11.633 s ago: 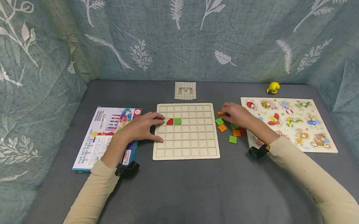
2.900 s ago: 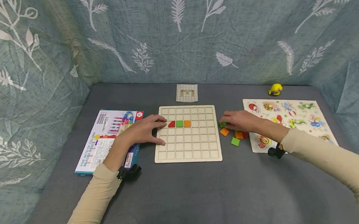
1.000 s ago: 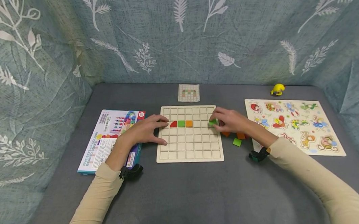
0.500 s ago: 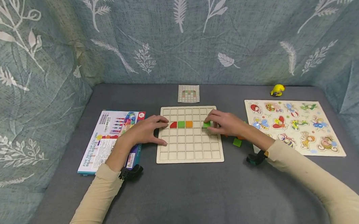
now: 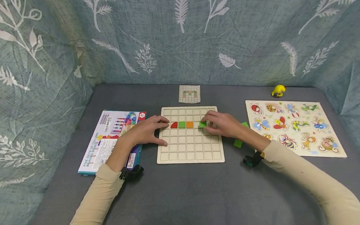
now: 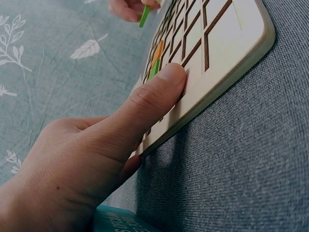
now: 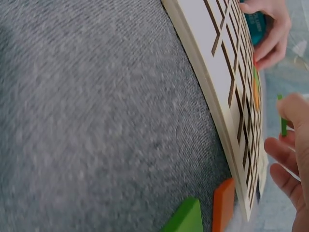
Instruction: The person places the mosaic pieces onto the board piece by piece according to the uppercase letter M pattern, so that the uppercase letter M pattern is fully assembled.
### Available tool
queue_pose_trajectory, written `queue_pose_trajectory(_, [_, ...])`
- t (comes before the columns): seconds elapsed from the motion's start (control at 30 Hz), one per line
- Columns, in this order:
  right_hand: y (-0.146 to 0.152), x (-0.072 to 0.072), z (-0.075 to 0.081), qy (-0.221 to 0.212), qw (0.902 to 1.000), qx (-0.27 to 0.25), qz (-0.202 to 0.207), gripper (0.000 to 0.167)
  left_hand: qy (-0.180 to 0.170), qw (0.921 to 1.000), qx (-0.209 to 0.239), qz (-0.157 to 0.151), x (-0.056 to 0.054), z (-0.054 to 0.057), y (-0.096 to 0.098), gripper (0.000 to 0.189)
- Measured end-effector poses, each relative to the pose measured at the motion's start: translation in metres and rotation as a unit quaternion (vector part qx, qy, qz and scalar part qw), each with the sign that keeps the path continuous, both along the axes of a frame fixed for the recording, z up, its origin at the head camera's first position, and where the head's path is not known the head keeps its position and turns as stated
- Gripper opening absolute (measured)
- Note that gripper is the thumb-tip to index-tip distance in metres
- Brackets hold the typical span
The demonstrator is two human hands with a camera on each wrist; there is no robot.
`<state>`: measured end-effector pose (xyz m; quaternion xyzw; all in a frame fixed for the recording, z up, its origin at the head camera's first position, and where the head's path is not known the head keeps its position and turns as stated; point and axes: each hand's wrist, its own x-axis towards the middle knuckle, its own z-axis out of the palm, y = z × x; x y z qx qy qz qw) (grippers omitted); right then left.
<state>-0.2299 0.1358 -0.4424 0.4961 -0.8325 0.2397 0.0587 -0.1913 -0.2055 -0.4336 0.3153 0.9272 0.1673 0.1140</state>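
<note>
In the head view a wooden grid board lies mid-table. One row of it holds a red curved-edge tile, a green square tile and an orange square tile. My left hand rests on the board's left edge, thumb and fingers spread apart; its thumb lies on the top face in the left wrist view. Over the right part of the same row, my right hand pinches another green square tile between thumb and fingers. The right wrist view shows that held tile edge-on above the board.
Loose green and orange tiles lie right of the board, partly behind my right hand. A small pattern card is behind the board. A boxed toy lies left, an insect puzzle board right, a yellow figure behind it.
An orange tile has joined the red and green ones on the board. My right hand has picked up a green tile and carried it leftward over the board. The left hand stays put.
</note>
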Motion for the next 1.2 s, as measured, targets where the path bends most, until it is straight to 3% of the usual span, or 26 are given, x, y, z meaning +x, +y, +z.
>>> queue_pose_trajectory(0.27, [-0.01, 0.0, -0.001, 0.028, 0.9994, -0.008, -0.021, 0.017, -0.002, 1.0, -0.002, 0.002, -0.001, 0.001, 0.0, 0.079])
queue_pose_trajectory(0.5, [-0.018, -0.002, -0.009, 0.048, 0.9972, 0.023, -0.052, 0.02, -0.003, 1.0, -0.005, 0.004, 0.0, 0.0, 0.0, 0.08])
queue_pose_trajectory(0.93, [-0.025, 0.0, -0.012, 0.052, 0.9971, 0.021, -0.052, 0.015, -0.009, 0.9999, -0.005, 0.007, 0.0, 0.001, 0.0, 0.08])
queue_pose_trajectory(1.2, [-0.028, 0.0, -0.014, 0.049, 0.9982, 0.016, -0.031, 0.011, -0.014, 0.9998, -0.003, 0.012, 0.002, 0.001, 0.0, 0.08])
